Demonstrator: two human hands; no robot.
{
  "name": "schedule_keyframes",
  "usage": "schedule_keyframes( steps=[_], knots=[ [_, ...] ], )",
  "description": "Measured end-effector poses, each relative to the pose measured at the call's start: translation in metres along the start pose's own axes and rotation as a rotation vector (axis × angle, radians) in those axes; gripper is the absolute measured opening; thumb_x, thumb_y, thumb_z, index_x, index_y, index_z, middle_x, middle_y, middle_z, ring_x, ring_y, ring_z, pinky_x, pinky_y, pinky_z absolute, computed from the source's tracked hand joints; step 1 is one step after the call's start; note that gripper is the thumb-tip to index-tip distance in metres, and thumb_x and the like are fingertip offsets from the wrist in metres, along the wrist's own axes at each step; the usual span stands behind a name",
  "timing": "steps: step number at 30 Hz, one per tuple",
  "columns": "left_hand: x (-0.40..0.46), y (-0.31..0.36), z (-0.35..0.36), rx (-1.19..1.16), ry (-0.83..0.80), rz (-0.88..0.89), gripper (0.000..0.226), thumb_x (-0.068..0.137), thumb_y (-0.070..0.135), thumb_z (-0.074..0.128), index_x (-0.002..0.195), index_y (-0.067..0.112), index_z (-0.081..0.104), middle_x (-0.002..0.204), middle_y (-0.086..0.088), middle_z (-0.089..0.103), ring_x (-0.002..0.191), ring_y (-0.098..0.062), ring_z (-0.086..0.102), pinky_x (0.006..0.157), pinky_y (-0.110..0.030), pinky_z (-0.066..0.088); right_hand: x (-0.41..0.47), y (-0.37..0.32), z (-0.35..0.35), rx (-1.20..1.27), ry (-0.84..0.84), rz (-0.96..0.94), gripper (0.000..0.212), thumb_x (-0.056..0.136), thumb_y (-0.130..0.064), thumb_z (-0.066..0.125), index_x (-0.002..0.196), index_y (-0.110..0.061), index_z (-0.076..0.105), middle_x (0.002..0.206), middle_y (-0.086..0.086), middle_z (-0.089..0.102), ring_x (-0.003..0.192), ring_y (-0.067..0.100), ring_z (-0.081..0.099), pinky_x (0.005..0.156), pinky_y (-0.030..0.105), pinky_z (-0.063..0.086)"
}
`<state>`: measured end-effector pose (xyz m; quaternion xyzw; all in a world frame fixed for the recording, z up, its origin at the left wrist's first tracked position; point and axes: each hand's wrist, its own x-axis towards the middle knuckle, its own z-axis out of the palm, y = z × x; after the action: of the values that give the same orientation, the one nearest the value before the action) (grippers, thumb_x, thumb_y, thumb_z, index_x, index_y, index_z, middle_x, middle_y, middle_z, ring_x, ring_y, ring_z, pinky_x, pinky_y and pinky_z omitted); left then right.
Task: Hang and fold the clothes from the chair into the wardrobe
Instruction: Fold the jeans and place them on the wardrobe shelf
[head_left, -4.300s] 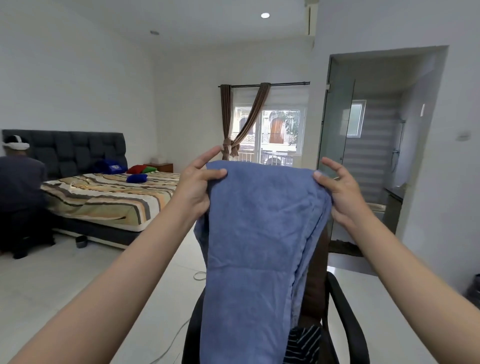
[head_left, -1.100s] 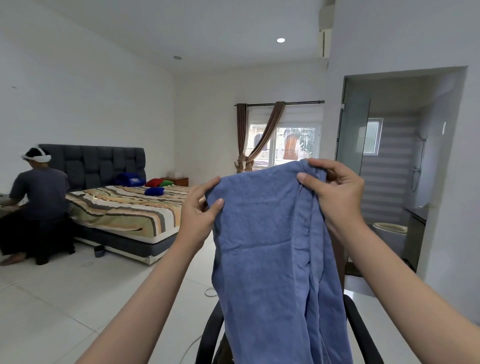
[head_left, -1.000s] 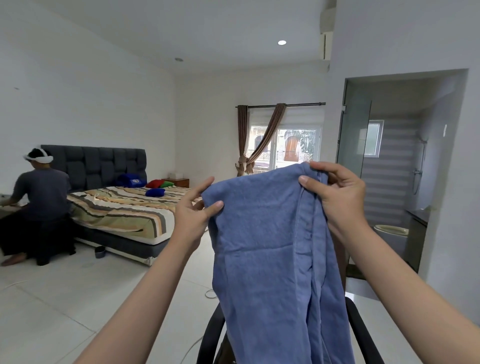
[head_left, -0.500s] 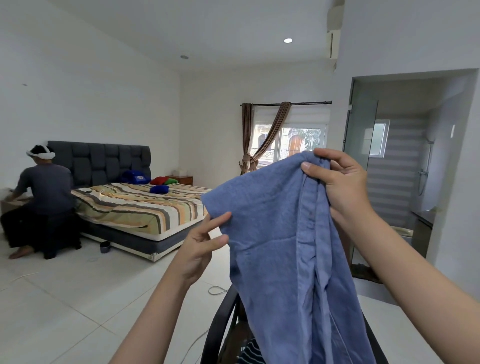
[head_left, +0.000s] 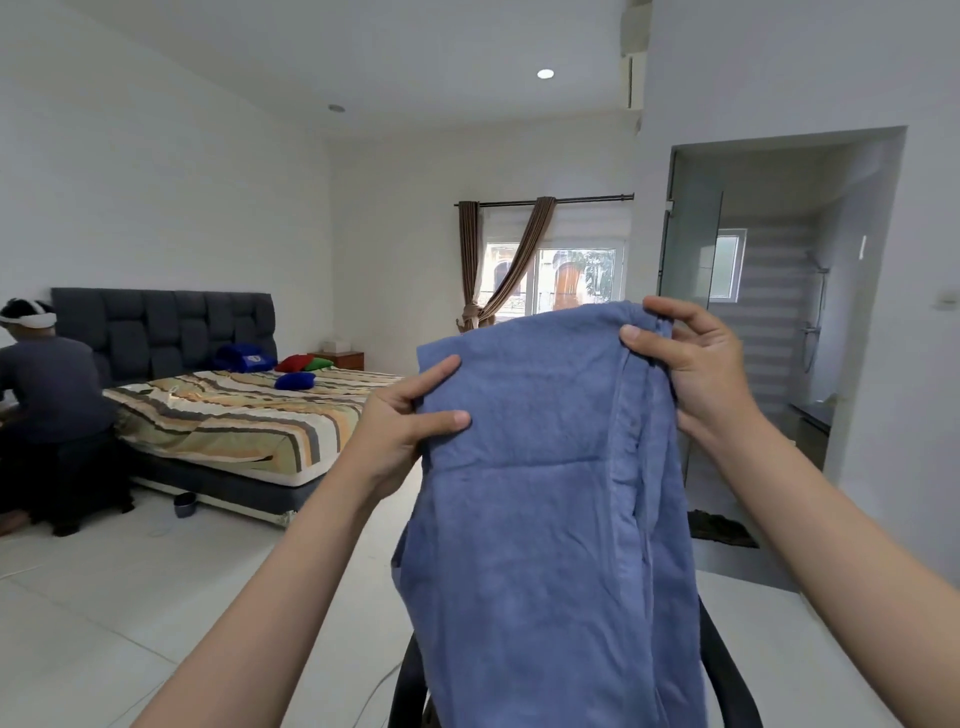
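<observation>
- Head view, the cloth: while it hangs in front of the person, the blue towel (head_left: 540, 519) is held up at chest height over the black chair (head_left: 727, 670), its lower part dropping out of frame between the chair's arms.
- Head view, the grip: the left hand (head_left: 400, 421) pinches the towel's left top edge, thumb on the near face and fingers behind; the right hand (head_left: 696, 374) is closed on the bunched right top corner, where several layers gather into a vertical ridge.
- Head view, handling: it looks soft, limp and thick-piled (terry, by its nap), so it should be light to moderate in weight, unbreakable and not slippery, yet it will sag wherever it is unsupported. Holding the two top corners, as now, seems the best way to keep it flat for folding; the doubled right edge probably wants shaking out first.
- Head view, containers: no wardrobe is in view, so what it holds cannot be told. The chair seat is hidden behind the towel, and whether more clothes lie there cannot be told.
- Head view, surroundings: a bed (head_left: 239, 415) stands well apart on the left, with another person (head_left: 47, 415) beside it.
</observation>
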<state>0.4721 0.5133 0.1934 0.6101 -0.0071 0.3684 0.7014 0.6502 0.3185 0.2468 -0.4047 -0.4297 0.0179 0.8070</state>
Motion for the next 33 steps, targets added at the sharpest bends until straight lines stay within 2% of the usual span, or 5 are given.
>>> schedule_keyframes(
  steps=[11,16,21,26,33],
  knots=[
    [0.031,0.047,0.054,0.142,-0.060,0.155,0.063,0.064,-0.020,0.067,0.115,0.017,0.066,0.120,-0.004,0.065,0.104,-0.018,0.063,0.089,-0.029,0.053,0.004,0.026,-0.032,-0.117,0.110,-0.227,0.051,0.064,-0.037,0.085,0.111,-0.031,0.066,0.124,0.013,0.061,0.114,0.026,0.059,0.101,0.047,0.046],
    [0.043,0.061,0.062,0.220,-0.038,0.195,0.065,0.067,-0.025,0.060,0.122,0.010,0.060,0.105,0.000,0.069,0.088,-0.012,0.066,0.077,-0.023,0.055,-0.027,0.056,-0.029,-0.226,-0.020,-0.165,0.105,0.069,-0.031,0.084,0.142,-0.056,0.014,0.152,0.003,0.034,0.135,0.021,0.041,0.107,0.056,0.037],
    [0.051,0.078,0.057,0.234,0.016,0.196,0.064,0.068,-0.025,0.057,0.122,0.010,0.061,0.101,0.000,0.069,0.085,-0.013,0.067,0.079,-0.025,0.055,-0.091,0.108,-0.010,-0.307,-0.129,-0.137,0.121,0.071,-0.030,0.081,0.147,-0.041,-0.013,0.150,-0.032,0.020,0.140,0.004,0.031,0.114,0.037,0.032],
    [0.048,0.083,0.050,0.249,0.039,0.185,0.063,0.070,-0.024,0.056,0.122,0.013,0.061,0.106,-0.001,0.067,0.080,-0.011,0.068,0.069,-0.023,0.055,-0.106,0.113,0.000,-0.322,-0.126,-0.263,0.090,0.079,-0.018,0.074,0.143,-0.051,0.021,0.149,-0.027,0.029,0.140,0.005,0.031,0.112,0.028,0.033],
    [0.048,0.087,0.021,0.196,0.121,0.150,0.060,0.073,-0.019,0.059,0.120,0.017,0.063,0.115,0.002,0.065,0.093,-0.015,0.065,0.075,-0.028,0.057,-0.090,0.072,0.007,-0.327,-0.106,-0.337,0.043,0.081,-0.002,0.063,0.088,-0.043,0.074,0.091,-0.015,0.073,0.095,0.017,0.067,0.086,0.020,0.050]
  ],
)
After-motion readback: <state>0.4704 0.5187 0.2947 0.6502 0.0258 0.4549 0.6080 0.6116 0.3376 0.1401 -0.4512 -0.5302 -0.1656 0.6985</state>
